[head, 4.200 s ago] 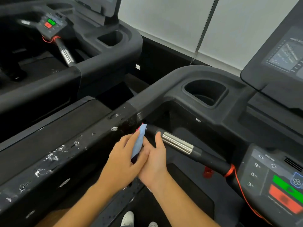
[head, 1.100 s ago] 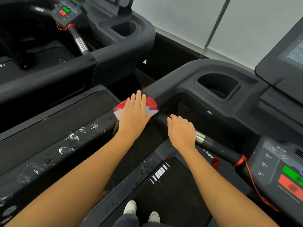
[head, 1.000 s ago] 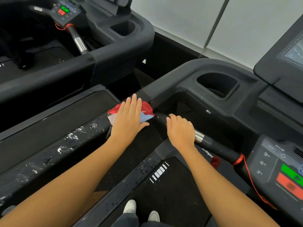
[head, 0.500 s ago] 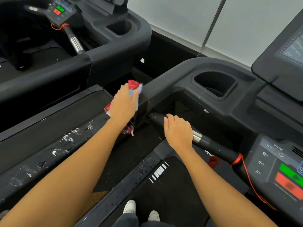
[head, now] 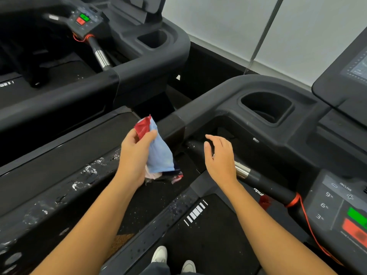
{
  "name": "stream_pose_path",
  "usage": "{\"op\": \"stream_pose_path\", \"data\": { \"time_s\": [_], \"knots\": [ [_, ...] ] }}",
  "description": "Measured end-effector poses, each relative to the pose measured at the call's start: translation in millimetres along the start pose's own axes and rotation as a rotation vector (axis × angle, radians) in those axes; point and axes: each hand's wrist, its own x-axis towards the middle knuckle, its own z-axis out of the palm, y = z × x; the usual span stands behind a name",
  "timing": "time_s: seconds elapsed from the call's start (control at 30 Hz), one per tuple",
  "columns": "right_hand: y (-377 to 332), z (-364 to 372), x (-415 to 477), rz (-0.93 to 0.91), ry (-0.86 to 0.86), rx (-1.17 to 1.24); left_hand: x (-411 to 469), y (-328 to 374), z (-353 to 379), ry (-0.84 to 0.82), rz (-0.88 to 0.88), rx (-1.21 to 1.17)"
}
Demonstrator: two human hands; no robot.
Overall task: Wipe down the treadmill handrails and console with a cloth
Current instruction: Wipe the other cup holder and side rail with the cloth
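Pale wall at the far side, 2 treadmills side by side. The neighbouring treadmill is on the left and no hand is on it. Only 1 view, the head cam looking down.

Head view:
- left hand grips the cloth. Thumb and fingers curl round the bunched upper part, and blue and red fabric hangs below the palm.
- Cloth is lifted clear and wiping nothing. It sits just right of the side handrail, near the joint where that rail meets the console shroud.
- right hand has fingers spread and slack, holding nothing, over the far-left end of the grip bar. Cannot tell if the palm touches it.
- chrome sensor shows just right of that wrist.

Geometry that matters:
- Side handrail's long axis runs near-left to far-right. It lies left of and below the cloth fingers, and white flecks cover its near stretch.
- Grip bar's axis runs far-left to near-right and ends by the keypad. It lies right of the cloth, under the right hand.
- Left hand is nearer the rail and is the only 1 with the cloth.

Judgement:
- Task is partway. The flecked rail stretch looks undone, and the keypad and screen likely are too.
- Next stroke probably needs the cloth flat on the rail, then a drag along its axis toward near-left.
- Risk: a bunched cloth gives a small contact patch, so spread it first.
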Motion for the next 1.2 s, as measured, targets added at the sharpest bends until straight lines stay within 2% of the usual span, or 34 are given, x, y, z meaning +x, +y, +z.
{"op": "stream_pose_path", "data": {
  "time_s": [0.13,0.23,0.27,0.33,0.37,0.5,0.6,0.73,0.87,1.07,1.2],
  "knots": [
    [-41,-11,-27,-0.068,-0.133,0.440,-18,-13,7,-0.066,-0.118,-0.029],
    [-59,-7,-61,-0.082,-0.372,0.575,-35,-23,13,-0.140,-0.206,-0.035],
    [-60,-3,-69,-0.050,-0.400,0.591,-38,-26,13,-0.158,-0.238,-0.016],
    [-56,3,-76,0.002,-0.368,0.552,-42,-30,8,-0.211,-0.264,0.087],
    [-53,5,-75,0.014,-0.342,0.509,-41,-31,4,-0.232,-0.225,0.184],
    [-43,-2,-45,0.064,-0.193,0.234,-36,-18,-17,-0.164,0.173,0.531],
    [-43,3,-12,0.133,-0.182,0.045,-31,-6,-32,-0.084,0.357,0.664],
    [-44,25,-1,0.185,-0.250,-0.246,-26,-1,-49,0.013,0.359,0.702],
    [-39,27,-8,0.095,-0.311,-0.415,-30,-4,-63,0.045,0.337,0.678],
    [-37,32,-22,-0.005,-0.406,-0.446,-30,3,-79,0.158,0.377,0.679],
    [-40,29,-32,0.057,-0.456,-0.173,-27,8,-97,0.254,0.410,0.713]
  ]
}}
